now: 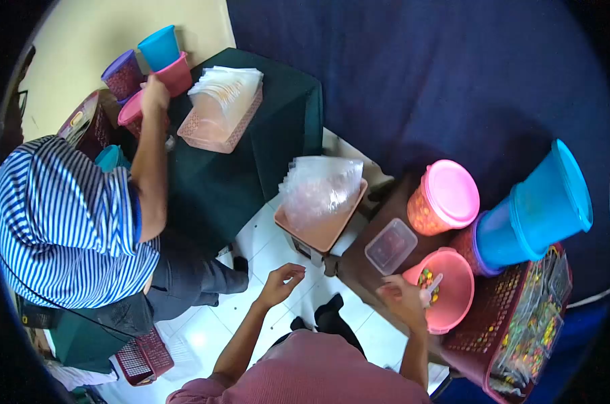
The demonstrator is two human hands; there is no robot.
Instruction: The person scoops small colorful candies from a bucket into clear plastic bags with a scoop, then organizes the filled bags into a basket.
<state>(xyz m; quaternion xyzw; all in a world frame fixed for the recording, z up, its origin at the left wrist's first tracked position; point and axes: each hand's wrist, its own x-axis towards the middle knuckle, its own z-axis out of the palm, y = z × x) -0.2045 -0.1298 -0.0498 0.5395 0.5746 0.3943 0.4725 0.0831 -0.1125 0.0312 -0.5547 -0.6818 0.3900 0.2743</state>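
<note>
My right hand [402, 296] grips the handle of a small clear scoop [434, 281] that dips into a pink tub [453, 316] holding a few colourful candies [426, 277]. My left hand [281, 279] hovers over the white floor with fingers loosely curled and apart, holding nothing. A small clear lidded box [390, 246] lies on the dark table just left of the tub. Beyond my left hand stands a pink basket of clear plastic bags [321, 202].
A pink-lidded jar of candies [446, 198] and stacked blue containers [540, 209] stand behind the tub. A red basket [513, 323] holds filled candy bags. At left, a person in a striped shirt [69, 222] reaches for pink containers [173, 74] on a green-clothed table [251, 161].
</note>
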